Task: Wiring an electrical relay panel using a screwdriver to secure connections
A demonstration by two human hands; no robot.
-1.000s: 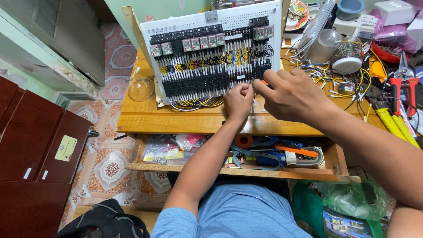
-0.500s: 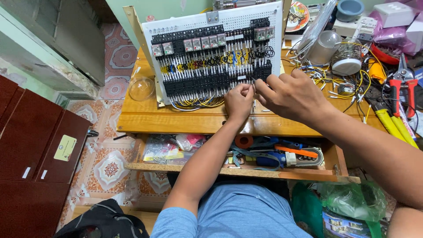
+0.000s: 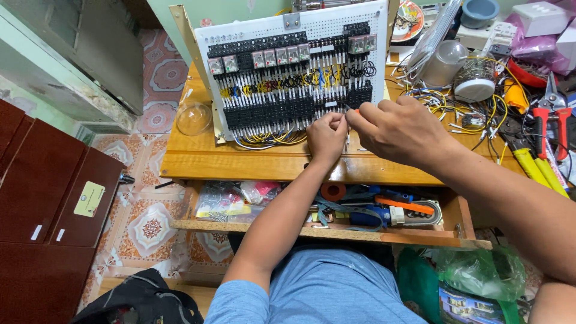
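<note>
A clear glass dome (image 3: 193, 118) sits near the left edge of the wooden table (image 3: 240, 163). Beside it, a white perforated panel (image 3: 288, 72) leans upright toward the table's back edge, packed with black terminal blocks, relays and thin yellow, black and blue wires. At the panel's lower right corner the left hand (image 3: 327, 137) pinches a thin wire end, fingers pressed together. The right hand (image 3: 402, 129) meets it, fingers closed around a small tool with an orange tip (image 3: 356, 111); its kind is too hidden to tell. The wire looks light and limp and probably kinks easily, so it is best gripped close to its end. The panel seems stiff but fragile where the parts stand out. Red-handled cutters (image 3: 552, 114) lie near the right edge.
</note>
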